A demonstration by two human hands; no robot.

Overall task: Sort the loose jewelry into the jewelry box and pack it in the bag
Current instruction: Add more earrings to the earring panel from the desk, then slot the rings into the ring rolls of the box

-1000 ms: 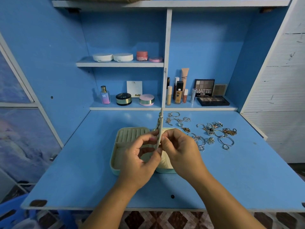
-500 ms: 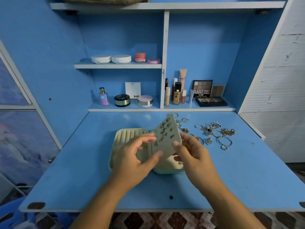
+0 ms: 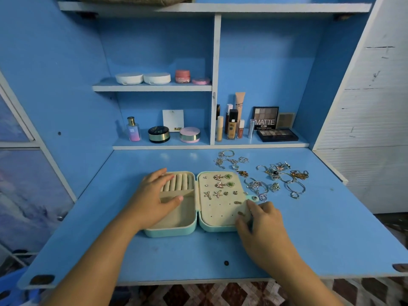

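A mint jewelry box [image 3: 176, 230] lies open flat on the blue desk. Its left half holds ring rolls and a bare compartment. Its right half carries a cream earring panel [image 3: 220, 208] with several earrings pinned on it. My left hand [image 3: 152, 197] rests flat across the box's left half, fingers straight. My right hand [image 3: 262, 226] touches the panel's right edge near the snap tab, fingers loosely bent. Loose jewelry [image 3: 273, 177], chains, rings and bracelets, is spread on the desk to the right of and behind the box.
Cosmetics stand on the lower shelf [image 3: 212, 147] behind the desk: bottles, compacts, an eyeshadow palette [image 3: 277, 134]. More jars sit on the upper shelf [image 3: 152, 87]. A woven bag [image 3: 132, 0] shows at the top edge. The desk's front edge [image 3: 198, 281] is near me.
The earring panel, held upright between both hands before, has swung down to the right and now lies flat. My left hand moved onto the box's left half.
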